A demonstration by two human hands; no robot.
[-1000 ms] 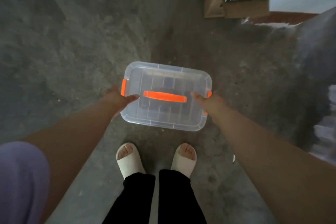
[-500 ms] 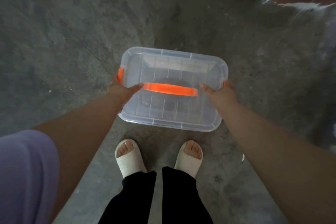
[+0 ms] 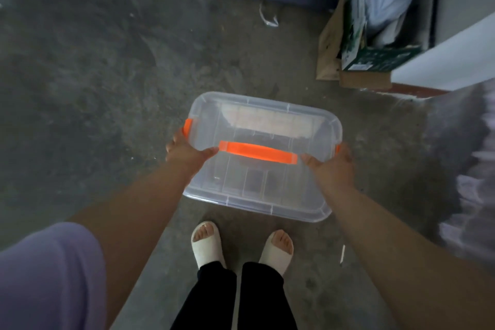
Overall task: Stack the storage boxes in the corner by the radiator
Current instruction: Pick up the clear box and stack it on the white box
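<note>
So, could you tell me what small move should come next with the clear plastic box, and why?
Probably carry it a step forward, kept level. The left hand and right hand grip the ends of the clear plastic storage box with orange handle, held above the grey concrete floor; no stacking spot shows beneath it.
</note>
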